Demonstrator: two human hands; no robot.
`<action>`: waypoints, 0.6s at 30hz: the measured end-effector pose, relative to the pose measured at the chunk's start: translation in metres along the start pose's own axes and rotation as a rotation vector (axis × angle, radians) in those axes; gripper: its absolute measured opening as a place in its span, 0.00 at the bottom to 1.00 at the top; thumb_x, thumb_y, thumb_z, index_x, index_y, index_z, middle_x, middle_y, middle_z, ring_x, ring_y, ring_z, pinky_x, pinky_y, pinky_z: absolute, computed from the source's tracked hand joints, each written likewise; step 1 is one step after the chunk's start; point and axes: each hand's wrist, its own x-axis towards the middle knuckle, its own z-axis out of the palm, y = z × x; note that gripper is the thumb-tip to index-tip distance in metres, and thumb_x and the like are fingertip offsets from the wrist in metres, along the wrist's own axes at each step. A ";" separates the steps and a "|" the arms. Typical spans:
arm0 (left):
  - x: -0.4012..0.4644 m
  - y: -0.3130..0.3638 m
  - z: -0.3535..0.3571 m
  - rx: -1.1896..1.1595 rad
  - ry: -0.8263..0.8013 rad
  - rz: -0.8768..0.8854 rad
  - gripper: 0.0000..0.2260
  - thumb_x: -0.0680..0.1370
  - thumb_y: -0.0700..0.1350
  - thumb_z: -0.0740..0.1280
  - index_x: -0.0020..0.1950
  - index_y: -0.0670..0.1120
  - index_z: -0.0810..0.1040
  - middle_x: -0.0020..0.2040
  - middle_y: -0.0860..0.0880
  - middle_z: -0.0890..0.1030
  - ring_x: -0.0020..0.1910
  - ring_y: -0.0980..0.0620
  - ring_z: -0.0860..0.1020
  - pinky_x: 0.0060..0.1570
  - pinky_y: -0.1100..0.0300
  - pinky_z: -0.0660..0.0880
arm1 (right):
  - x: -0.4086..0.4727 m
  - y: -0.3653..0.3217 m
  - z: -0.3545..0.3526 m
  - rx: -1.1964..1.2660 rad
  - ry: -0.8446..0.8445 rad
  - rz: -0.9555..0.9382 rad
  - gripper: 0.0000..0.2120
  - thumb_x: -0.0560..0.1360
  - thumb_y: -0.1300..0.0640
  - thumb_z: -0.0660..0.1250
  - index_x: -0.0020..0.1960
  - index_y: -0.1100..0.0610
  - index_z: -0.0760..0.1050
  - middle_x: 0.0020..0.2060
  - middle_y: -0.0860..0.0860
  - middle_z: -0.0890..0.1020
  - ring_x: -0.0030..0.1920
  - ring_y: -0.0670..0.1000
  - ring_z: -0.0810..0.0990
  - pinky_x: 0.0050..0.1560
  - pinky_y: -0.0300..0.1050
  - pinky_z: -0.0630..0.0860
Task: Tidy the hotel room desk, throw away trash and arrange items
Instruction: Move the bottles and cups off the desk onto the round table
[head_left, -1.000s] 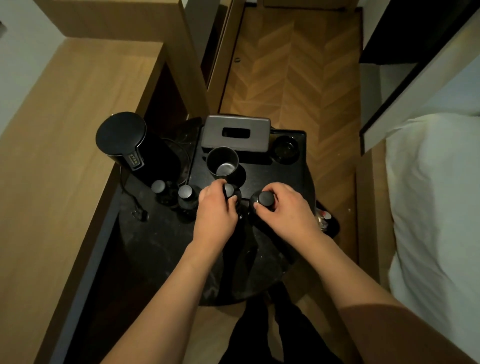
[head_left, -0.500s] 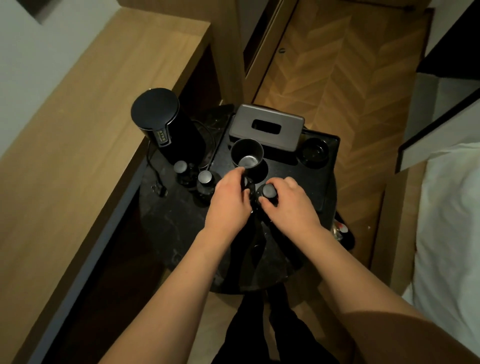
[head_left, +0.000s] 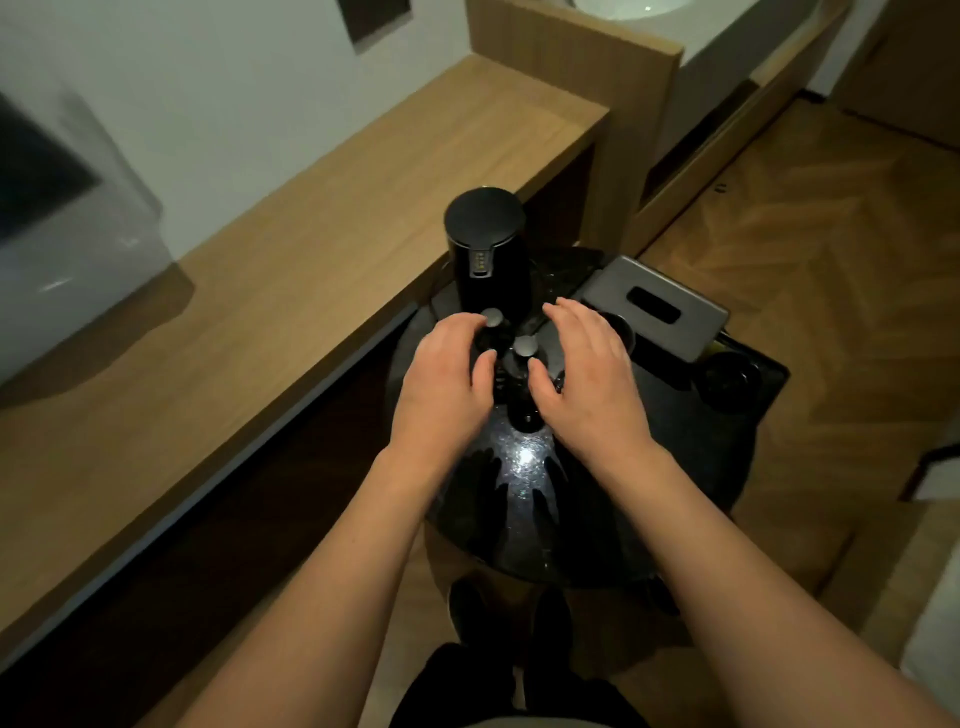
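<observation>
Two small dark bottles with grey caps stand on the round black table (head_left: 582, 519) just in front of the black kettle (head_left: 485, 260). My left hand (head_left: 447, 374) reaches the far bottle (head_left: 492, 317), fingers bent beside its cap and thumb against its body. My right hand (head_left: 587, 374) hovers with spread fingers beside the near bottle (head_left: 525, 347), its thumb touching the bottle's side. Neither hand plainly grips anything. A metal cup (head_left: 626, 332) is mostly hidden behind my right hand.
A grey tissue box (head_left: 660, 312) and a black round dish (head_left: 730, 382) sit on the black tray (head_left: 769, 395) at the table's right. The long wooden desk (head_left: 260, 338) runs along the left. Herringbone floor lies to the right; my feet are under the table's near edge.
Both hands left the two bottles on the tray and moved left to the pair by the kettle. The view swung left and up, showing more desk and wall.
</observation>
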 end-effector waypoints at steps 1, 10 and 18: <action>-0.005 -0.009 -0.008 0.009 0.027 -0.035 0.18 0.82 0.46 0.65 0.72 0.47 0.72 0.68 0.51 0.75 0.69 0.54 0.72 0.66 0.66 0.63 | 0.002 -0.009 0.004 0.020 -0.015 -0.039 0.27 0.77 0.54 0.67 0.74 0.57 0.66 0.72 0.53 0.69 0.74 0.53 0.64 0.75 0.56 0.62; -0.071 -0.102 -0.078 0.018 0.250 -0.376 0.18 0.84 0.47 0.63 0.73 0.47 0.71 0.69 0.50 0.75 0.70 0.53 0.72 0.70 0.56 0.70 | -0.007 -0.107 0.068 0.076 -0.233 -0.287 0.26 0.78 0.56 0.66 0.75 0.57 0.65 0.73 0.53 0.69 0.75 0.51 0.63 0.77 0.54 0.59; -0.186 -0.203 -0.160 0.025 0.468 -0.698 0.18 0.84 0.48 0.61 0.75 0.47 0.70 0.71 0.49 0.74 0.72 0.52 0.70 0.71 0.56 0.69 | -0.049 -0.243 0.146 0.079 -0.448 -0.542 0.28 0.79 0.54 0.66 0.77 0.55 0.62 0.75 0.51 0.66 0.76 0.48 0.60 0.77 0.48 0.56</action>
